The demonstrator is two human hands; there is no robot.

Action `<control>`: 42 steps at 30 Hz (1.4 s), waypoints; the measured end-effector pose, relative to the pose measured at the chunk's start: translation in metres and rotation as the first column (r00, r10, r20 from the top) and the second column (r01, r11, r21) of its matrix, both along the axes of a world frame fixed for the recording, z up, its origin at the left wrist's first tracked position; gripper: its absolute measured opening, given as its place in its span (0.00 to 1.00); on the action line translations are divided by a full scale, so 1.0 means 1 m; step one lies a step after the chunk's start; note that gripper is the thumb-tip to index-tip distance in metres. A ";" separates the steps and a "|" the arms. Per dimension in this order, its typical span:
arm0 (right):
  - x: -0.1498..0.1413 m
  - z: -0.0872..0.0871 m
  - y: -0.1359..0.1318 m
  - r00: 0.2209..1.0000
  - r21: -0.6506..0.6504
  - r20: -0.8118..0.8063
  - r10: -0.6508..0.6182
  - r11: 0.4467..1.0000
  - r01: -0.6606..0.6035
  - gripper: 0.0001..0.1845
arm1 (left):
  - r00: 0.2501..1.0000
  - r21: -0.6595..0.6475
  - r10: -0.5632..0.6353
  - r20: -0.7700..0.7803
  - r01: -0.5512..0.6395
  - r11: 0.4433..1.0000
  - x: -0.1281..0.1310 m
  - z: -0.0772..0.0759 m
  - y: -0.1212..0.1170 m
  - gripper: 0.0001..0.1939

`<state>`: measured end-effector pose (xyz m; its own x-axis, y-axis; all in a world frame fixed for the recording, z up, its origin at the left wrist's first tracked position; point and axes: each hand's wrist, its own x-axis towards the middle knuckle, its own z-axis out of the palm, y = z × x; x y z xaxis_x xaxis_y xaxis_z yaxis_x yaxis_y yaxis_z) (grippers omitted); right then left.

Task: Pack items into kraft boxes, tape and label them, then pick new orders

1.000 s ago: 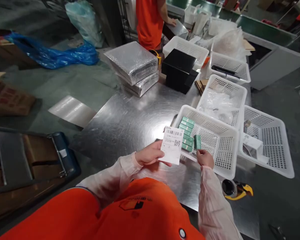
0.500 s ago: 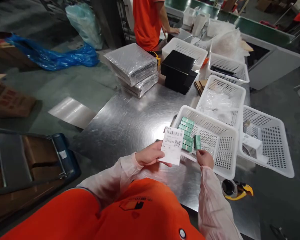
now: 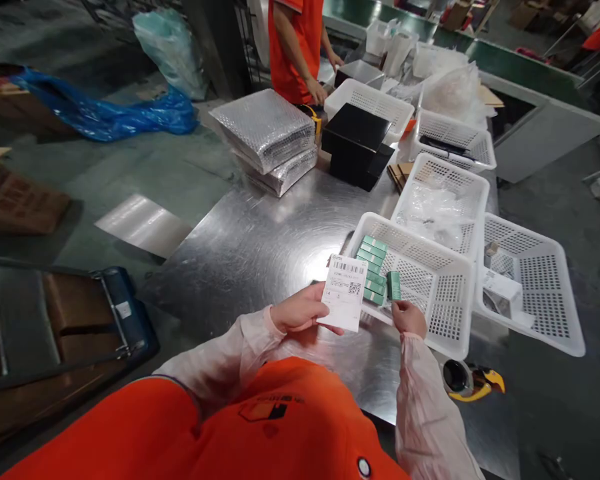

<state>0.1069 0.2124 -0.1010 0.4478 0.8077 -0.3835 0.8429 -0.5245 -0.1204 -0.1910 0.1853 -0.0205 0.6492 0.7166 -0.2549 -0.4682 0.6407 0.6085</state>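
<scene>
My left hand [image 3: 300,312] pinches a white printed label [image 3: 345,292] with a barcode and a QR code, held upright over the steel table [image 3: 260,247]. My right hand [image 3: 410,317] is closed at the near rim of a white mesh basket [image 3: 445,293], its fingertips on a small green box [image 3: 394,285] standing on end. Several more green boxes [image 3: 373,261] lie stacked in a row in that basket's left part, partly hidden behind the label.
Further white baskets: one with clear plastic bags [image 3: 437,200], one with white items [image 3: 530,287], others behind. Black boxes [image 3: 357,143] and a bubble-wrap stack [image 3: 270,137] sit farther back. A tape dispenser [image 3: 473,381] lies near right. A co-worker in orange [image 3: 293,47] stands beyond.
My hands, the label and the green box have stayed put. The co-worker at the far end has lowered an arm toward the table's back edge.
</scene>
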 end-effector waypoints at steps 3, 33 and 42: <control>0.000 0.000 0.000 1.000 -0.001 0.005 -0.002 1.000 0.002 0.18 | 1.000 -0.018 0.006 0.006 -0.006 1.000 0.000 -0.001 0.000 0.30; -0.004 0.005 0.000 0.999 0.035 -0.032 0.009 0.999 -0.007 0.15 | 0.999 -0.027 0.023 -0.022 -0.024 0.999 -0.001 -0.002 -0.004 0.28; -0.009 0.006 -0.010 0.999 0.009 -0.039 -0.023 1.000 0.023 0.14 | 0.981 -0.127 0.002 -0.193 -0.027 0.991 -0.008 0.010 -0.012 0.29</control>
<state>0.0979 0.2019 -0.0954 0.4510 0.8011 -0.3935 0.8253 -0.5422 -0.1578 -0.1992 0.1732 -0.0106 0.5690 0.6785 -0.4647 -0.3600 0.7136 0.6010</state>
